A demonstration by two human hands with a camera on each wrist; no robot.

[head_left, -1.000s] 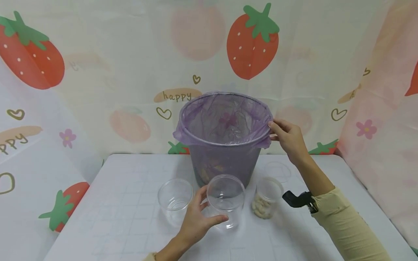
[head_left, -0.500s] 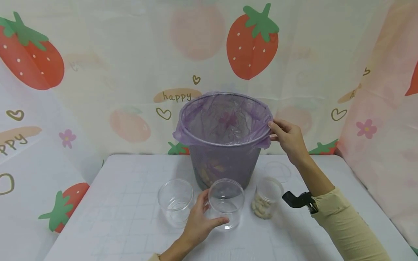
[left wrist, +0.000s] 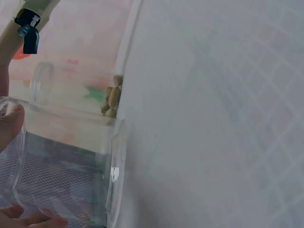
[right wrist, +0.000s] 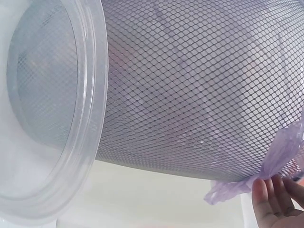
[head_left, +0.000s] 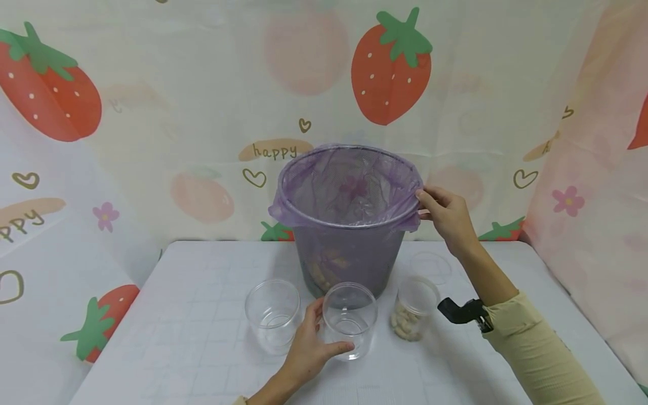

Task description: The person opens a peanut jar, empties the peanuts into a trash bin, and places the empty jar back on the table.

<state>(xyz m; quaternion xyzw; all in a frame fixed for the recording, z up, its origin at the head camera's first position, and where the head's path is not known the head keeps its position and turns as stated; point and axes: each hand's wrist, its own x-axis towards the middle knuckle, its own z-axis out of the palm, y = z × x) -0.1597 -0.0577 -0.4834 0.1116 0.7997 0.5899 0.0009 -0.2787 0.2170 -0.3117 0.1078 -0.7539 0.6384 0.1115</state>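
Standing on white table (head_left: pixel 192 315) before strawberry-print backdrop (head_left: pixel 253 95): purple-lined bin (head_left: pixel 351 256).

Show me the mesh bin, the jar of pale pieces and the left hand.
Mesh bin (head_left: pixel 350 261): head view, on the front wall below the rim.
Jar of pale pieces (head_left: pixel 412 319): head view, on the clear side wall.
Left hand (head_left: pixel 307 347): head view, on its back.

So the bin (head_left: pixel 349 259) is a gray mesh one, standing upright toward the far side of the desk (head_left: pixel 202 337). A thin, see-through purple liner (head_left: pixel 349 194) lines it, folded over the rim and kinda crumpled. The jar (head_left: pixel 349 323) is clear, open-topped and pretty much upright, just near of the bin; can't tell if its base touches down.
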